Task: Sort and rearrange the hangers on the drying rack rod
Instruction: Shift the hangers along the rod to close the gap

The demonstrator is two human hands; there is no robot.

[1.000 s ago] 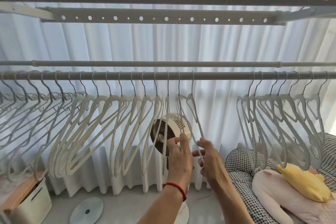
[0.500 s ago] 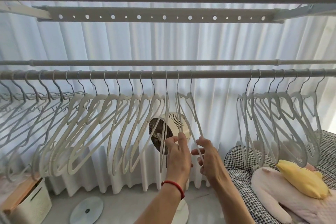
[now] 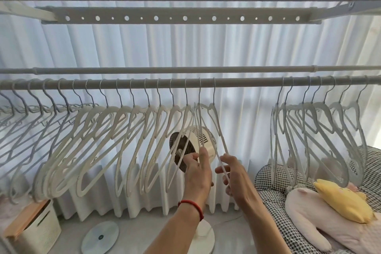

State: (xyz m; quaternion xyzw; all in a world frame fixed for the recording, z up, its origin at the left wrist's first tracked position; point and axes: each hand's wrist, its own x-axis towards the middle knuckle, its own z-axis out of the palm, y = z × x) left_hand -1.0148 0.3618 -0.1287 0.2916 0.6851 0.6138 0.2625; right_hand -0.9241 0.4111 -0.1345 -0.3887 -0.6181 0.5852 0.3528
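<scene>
Rod (image 3: 237, 84): horizontal drying-rack bar across the view, carrying all the hangers; a thinner rail (image 3: 185, 69) runs just above and behind it.

Cream hangers (image 3: 127, 140): a long run on the left half of the rod, hooks evenly spaced, bodies slanting down to the left. Grey hangers (image 3: 31, 121): bunched at the far left end. Right-hand group (image 3: 313, 136): a tight cluster of pale hangers near the right end, well apart from the cream run, with bare rod between.

Left hand (image 3: 198, 168): fingers curled round the lower bar of one of the last cream hangers; red cord at the wrist. Right hand (image 3: 233, 173): pinching the lower arm of the end hanger (image 3: 216, 128), the rightmost of the cream run, hook on the rod.

Step in hand, by judgement: spacing or separating the last two hangers of the cream run.

Next move calls for: sliding the hook along the rod without lifting it off, keeping neighbouring arms from tangling.

Also present: fan (image 3: 193, 146) behind the hands, curtain (image 3: 237, 47), cushion with plush toys (image 3: 329, 208).
</scene>
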